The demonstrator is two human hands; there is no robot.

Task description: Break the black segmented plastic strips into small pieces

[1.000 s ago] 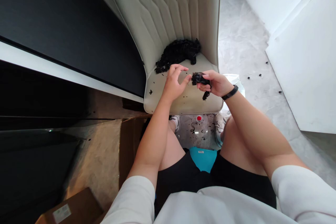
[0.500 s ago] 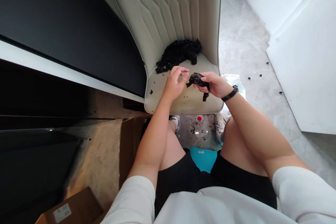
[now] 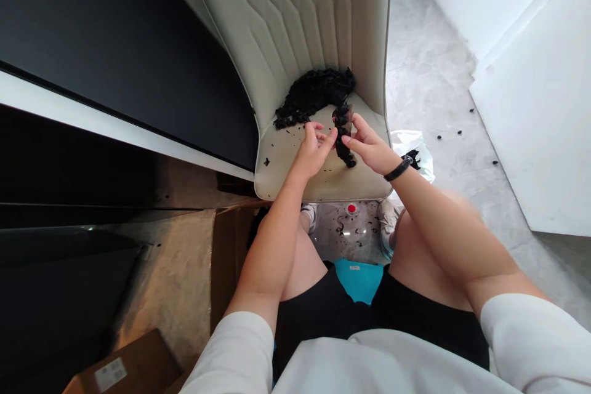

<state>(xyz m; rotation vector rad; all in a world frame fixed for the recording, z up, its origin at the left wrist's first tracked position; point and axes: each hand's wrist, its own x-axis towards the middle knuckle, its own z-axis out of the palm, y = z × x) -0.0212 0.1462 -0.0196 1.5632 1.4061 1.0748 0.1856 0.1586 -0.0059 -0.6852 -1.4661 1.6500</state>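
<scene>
A dark, lumpy, rubbery-looking strip (image 3: 342,149) hangs roughly upright above the pale chair seat, with thin translucent brown film at its upper right. My right hand (image 3: 373,146) grips it from the right, thumb in front and fingers at its far edge. From the left, my left hand (image 3: 313,152) meets the strip with its thumb tip; the other fingers are curled and partly hidden, and they appear closed at its edge. Just behind, a heap of similar black pieces (image 3: 314,91) lies against the backrest. Small black crumbs are scattered over the seat (image 3: 295,181).
A white plastic bag (image 3: 425,167) with black scraps stands right of the seat. Below, a clear plastic bottle (image 3: 353,231) with a red cap lies between my feet, black bits around it. A cardboard box (image 3: 127,369) is at lower left; a dark panel (image 3: 120,55) borders the chair.
The black strip has turned from lying sideways in my right hand to hanging lengthwise. My left hand has moved slightly right and now touches it. My right wrist has shifted left.
</scene>
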